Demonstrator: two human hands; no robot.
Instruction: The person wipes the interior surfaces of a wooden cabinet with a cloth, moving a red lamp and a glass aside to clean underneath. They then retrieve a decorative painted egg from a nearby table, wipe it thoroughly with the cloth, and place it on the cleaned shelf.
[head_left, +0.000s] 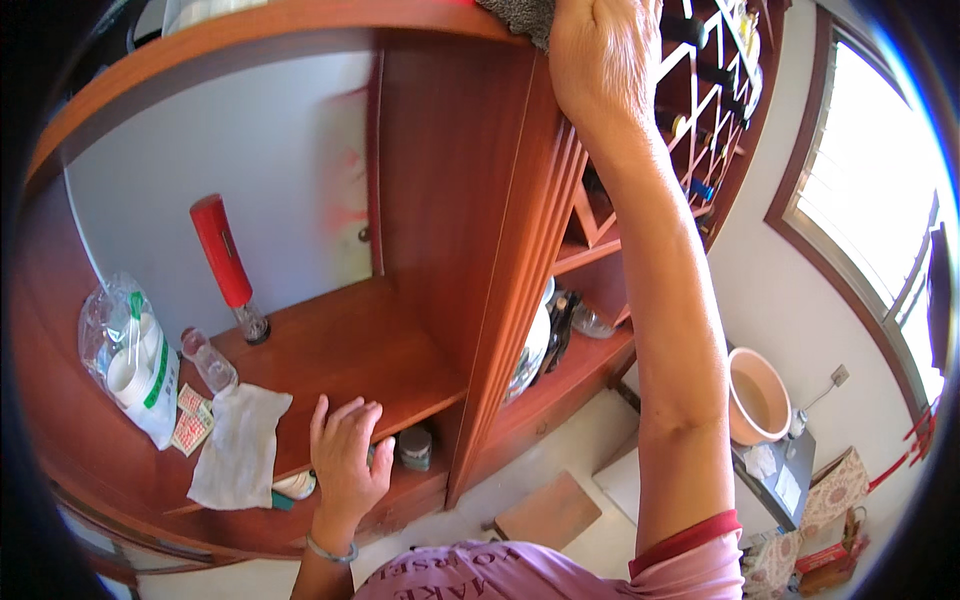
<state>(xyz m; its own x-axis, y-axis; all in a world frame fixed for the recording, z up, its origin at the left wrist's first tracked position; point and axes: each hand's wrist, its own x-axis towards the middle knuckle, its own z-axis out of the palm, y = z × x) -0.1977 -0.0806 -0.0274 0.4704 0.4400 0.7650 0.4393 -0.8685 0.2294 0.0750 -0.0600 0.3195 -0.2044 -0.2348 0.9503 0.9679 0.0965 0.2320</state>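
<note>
My right hand (604, 64) reaches up to the top of the wooden cabinet's fluted post (517, 225), beside a dark grey cloth (525, 16) on the upper ledge. Its fingers are cut off by the picture's edge, so the grip is hidden. My left hand (349, 454), with a bracelet at the wrist, holds nothing, its fingers apart at the front edge of the cabinet shelf (352, 345). To its left a white cloth (244, 446) hangs over that edge. Behind stand a clear plastic bottle (210, 361) and a red cylinder with a clear base (223, 251).
Bagged white paper cups (135, 367) and printed packets (193, 427) sit at the shelf's left. Right of the post are a lattice wine rack (697, 112) and a lower shelf with bottles. A pink basin (759, 395) rests on a dark table; a jar (415, 448) stands below the shelf.
</note>
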